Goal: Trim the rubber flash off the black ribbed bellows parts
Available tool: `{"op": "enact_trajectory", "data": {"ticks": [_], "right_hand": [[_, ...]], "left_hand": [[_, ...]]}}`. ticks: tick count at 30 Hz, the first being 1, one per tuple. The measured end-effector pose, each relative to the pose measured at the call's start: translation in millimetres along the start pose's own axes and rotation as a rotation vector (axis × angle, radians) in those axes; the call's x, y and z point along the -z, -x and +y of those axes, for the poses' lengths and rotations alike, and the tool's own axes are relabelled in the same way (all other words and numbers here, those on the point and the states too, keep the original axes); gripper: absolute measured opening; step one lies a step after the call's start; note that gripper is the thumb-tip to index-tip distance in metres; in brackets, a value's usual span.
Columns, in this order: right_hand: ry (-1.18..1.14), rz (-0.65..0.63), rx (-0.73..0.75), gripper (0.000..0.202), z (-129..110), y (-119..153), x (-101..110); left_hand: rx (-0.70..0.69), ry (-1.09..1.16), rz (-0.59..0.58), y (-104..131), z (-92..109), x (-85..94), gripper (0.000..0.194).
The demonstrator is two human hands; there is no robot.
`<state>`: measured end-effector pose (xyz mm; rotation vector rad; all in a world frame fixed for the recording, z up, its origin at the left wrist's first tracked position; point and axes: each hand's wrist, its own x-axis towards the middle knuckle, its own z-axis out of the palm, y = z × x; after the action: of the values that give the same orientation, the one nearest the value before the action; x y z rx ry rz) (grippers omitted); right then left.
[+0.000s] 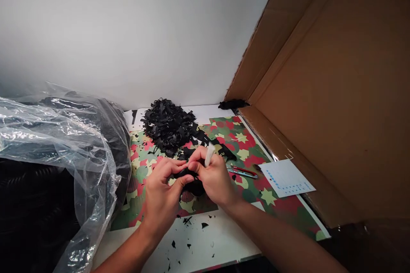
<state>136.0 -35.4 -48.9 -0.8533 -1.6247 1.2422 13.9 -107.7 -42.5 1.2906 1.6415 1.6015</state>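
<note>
My left hand (pixel 162 192) is closed around a black, soft-looking piece (pixel 195 187), thumb and fingertips pinching its near side. From the other side my right hand (pixel 216 179) grips the same piece between thumb and forefinger, its fingertips touching those of the left. A white wrap (pixel 209 155) sits on one right finger. The fingers hide much of the piece, so its exact kind does not show. Just beyond the hands lies a heap of black scraps (pixel 168 126). A red and silver utility knife (pixel 243 172) rests to the right of the right hand.
A camouflage-patterned sheet (pixel 288 215) covers part of the white table (pixel 198 251), where small black scraps are scattered. At left bulges a clear plastic bag (pixel 96 149) of black items. A white card with blue marks (pixel 286 178) lies by the large cardboard box (pixel 339 76) at right.
</note>
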Motion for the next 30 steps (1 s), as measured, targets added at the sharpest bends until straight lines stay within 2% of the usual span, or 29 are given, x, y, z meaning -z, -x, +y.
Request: {"op": "enact_trajectory", "data": {"ticks": [2,6,9,11,14,16,18,20,25,30], "right_hand": [[-0.053,0.021,-0.094,0.022,5.0,-7.1,3.0],[-0.029,0.207,-0.160,0.038,22.5,-29.9,27.3],[0.093,0.142,-0.164,0.037,32.3,-42.9,48.7],[0.164,0.115,-0.116,0.035,33.1,-44.8,54.6],[0.224,0.087,-0.025,0.042,24.9,-37.2,49.1],[0.173,-0.040,-0.047,0.049,15.2,-27.5,40.0],[0.086,-0.184,-0.101,0.047,4.9,-17.6,30.3],[0.008,-0.254,-0.141,0.043,-3.6,-10.4,22.8],[-0.209,-0.223,-0.180,0.043,-12.1,-6.3,18.3],[-0.290,-0.205,-0.229,0.043,-11.7,-5.5,19.4]], "left_hand": [[-0.057,0.004,0.054,4.3,1.9,-3.2,0.011],[-0.110,0.144,0.109,7.3,4.6,-2.6,0.009],[0.012,0.262,0.060,0.2,2.5,1.3,0.019],[0.129,0.309,0.020,-5.3,0.4,3.3,0.024],[0.232,0.312,0.006,-9.2,-1.0,4.9,0.029],[0.249,0.259,0.028,-9.1,-1.0,5.4,0.031],[0.246,0.217,0.039,-8.5,-1.1,5.7,0.030],[0.238,0.222,0.035,-8.6,-1.6,6.2,0.028],[0.256,0.337,0.024,-10.6,-3.1,7.6,0.026],[0.252,0.414,0.024,-10.2,-4.3,8.5,0.027]]}}
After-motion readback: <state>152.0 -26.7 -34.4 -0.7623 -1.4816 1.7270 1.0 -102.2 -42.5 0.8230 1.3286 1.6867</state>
